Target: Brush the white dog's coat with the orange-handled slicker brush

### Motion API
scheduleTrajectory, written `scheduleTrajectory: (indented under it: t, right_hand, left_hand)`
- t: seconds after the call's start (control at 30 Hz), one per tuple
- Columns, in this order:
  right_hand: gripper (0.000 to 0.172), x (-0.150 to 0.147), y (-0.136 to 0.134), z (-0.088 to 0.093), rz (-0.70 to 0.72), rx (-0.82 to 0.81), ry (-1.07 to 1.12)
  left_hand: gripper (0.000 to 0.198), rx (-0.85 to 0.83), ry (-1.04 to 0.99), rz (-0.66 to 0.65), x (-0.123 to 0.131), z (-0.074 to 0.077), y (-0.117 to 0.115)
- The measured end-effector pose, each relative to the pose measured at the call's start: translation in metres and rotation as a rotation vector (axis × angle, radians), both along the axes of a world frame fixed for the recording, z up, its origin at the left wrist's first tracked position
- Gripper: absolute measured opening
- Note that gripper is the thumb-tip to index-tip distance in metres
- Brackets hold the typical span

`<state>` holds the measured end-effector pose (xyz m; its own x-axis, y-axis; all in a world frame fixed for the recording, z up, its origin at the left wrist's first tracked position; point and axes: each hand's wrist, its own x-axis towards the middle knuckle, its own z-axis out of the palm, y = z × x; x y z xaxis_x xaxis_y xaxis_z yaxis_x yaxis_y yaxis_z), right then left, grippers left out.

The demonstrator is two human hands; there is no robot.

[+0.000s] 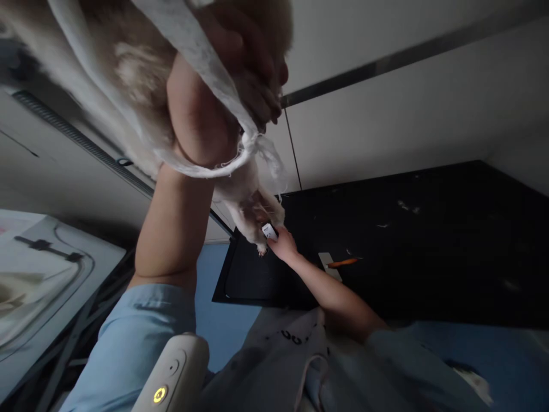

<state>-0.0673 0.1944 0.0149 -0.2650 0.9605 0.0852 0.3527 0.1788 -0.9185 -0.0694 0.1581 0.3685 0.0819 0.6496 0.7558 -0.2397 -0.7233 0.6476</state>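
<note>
At eleven o'clock the left hand [206,109] curls around the front end of the dog [139,74], apparently to keep it upright, belly [240,184] exposed; towards six o'clock the right hand [283,244] grips a clipper [269,231] beside a hind leg [245,223]; a white strap [195,51] crosses the left wrist.

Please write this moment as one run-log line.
Left hand: holding light-furred animal | Right hand: gripping small white device near animal's legs | Nearby: black table

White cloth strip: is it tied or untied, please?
Tied: the white cloth strip meets in a knot, and a frayed end hangs beside it. How tight it is, I cannot tell.
</note>
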Motion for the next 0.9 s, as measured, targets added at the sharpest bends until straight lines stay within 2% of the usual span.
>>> scheduleTrajectory:
  t: [0.07,0.13,0.23,0.3,0.4,0.53,0.6,0.67,0.73,0.83,0.9]
  right_hand:
    - [0.038,0.0,0.002,0.013,0.011,0.132,-0.242]
    - [0.035,-0.002,0.006,0.026,0.029,0.19,-0.375]
    - [0.032,-0.01,0.014,0.041,0.068,0.238,-0.421]
    - [0.032,-0.015,0.018,0.046,0.08,0.259,-0.401]
    - [0.03,-0.021,0.02,0.046,0.063,0.248,-0.351]
    - [0.02,-0.024,0.023,0.041,0.071,0.26,-0.272]
    - [0.019,-0.025,0.026,0.039,0.073,0.262,-0.253]
    - [0.02,-0.026,0.03,0.037,0.078,0.269,-0.244]
    - [0.022,-0.025,0.036,0.038,0.119,0.307,-0.274]
    - [0.029,-0.017,0.046,0.042,0.214,0.421,-0.376]
    - [0.036,-0.009,0.053,0.045,0.293,0.499,-0.426]
  left_hand:
    - [0.068,0.126,0.066,-0.018,-0.001,0.0,0.002]
    - [0.06,0.149,0.071,0.037,-0.001,0.0,0.003]
    - [0.055,0.094,-0.005,0.158,-0.001,-0.001,0.004]
    - [0.059,0.171,0.01,0.153,-0.002,-0.003,0.006]
    - [0.069,0.315,0.101,0.071,-0.005,-0.005,0.007]
    - [0.081,0.31,0.171,0.022,-0.003,-0.004,0.002]
    - [0.086,0.325,0.164,0.013,-0.002,-0.004,0.0]
    - [0.091,0.266,0.153,0.031,-0.001,-0.004,-0.001]
    - [0.099,0.203,0.171,0.026,0.0,-0.004,-0.001]
    - [0.109,0.281,0.156,-0.018,0.003,-0.003,-0.004]
    - [0.099,0.223,0.118,0.042,0.006,-0.002,-0.007]
